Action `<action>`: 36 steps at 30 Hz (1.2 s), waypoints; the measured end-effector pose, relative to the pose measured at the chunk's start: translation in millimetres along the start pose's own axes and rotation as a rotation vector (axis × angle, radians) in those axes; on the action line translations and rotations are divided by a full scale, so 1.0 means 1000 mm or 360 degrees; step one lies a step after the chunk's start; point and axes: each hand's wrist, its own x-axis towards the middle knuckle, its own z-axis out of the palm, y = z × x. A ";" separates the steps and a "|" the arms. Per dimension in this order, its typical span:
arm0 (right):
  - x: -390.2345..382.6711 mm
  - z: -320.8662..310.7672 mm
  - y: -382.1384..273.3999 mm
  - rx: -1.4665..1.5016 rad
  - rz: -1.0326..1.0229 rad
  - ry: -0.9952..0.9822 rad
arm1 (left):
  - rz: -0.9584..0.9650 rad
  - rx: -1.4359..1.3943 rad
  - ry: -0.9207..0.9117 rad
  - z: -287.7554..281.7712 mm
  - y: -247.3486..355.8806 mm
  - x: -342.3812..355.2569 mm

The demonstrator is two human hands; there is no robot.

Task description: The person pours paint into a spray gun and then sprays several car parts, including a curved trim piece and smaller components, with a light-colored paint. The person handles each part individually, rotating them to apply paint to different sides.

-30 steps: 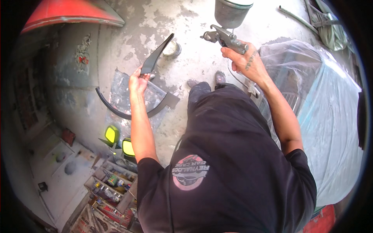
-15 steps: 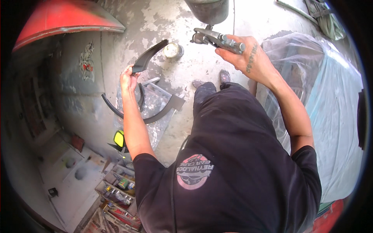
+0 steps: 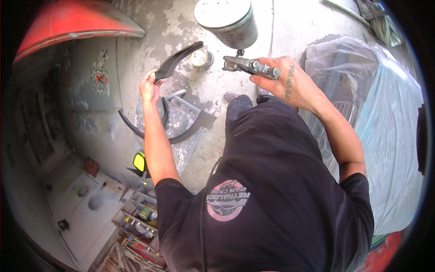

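My left hand is closed on the end of a narrow, curved black trim piece, which angles up to the right. My right hand grips a metal spray gun with a large grey cup on top, its nozzle end facing the trim piece. A small round tin stands on the floor between the two. Below my left hand, curved black pieces lie on a paint-spattered plastic sheet. Whether the trigger is pressed, I cannot tell.
Plastic sheeting covers a bulky object at right. A red panel juts in at top left. Yellow mirror covers and a compartmented crate of supplies are lower left. A pipe lies top right.
My left hand has shifted left and slightly up with the trim piece. The spray gun moved left and down, its cup swinging left so more of its top shows.
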 end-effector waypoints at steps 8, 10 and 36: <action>0.011 0.010 0.003 0.0130 0.0167 0.0115 | 0.0236 0.0244 0.0209 0.042 0.006 -0.029; 0.009 0.016 -0.001 0.0243 0.0221 0.0046 | 0.0281 0.0299 0.0279 0.054 0.005 -0.037; 0.014 0.050 0.004 0.0490 0.0186 0.0018 | 0.0520 0.0577 0.0430 0.104 -0.010 -0.090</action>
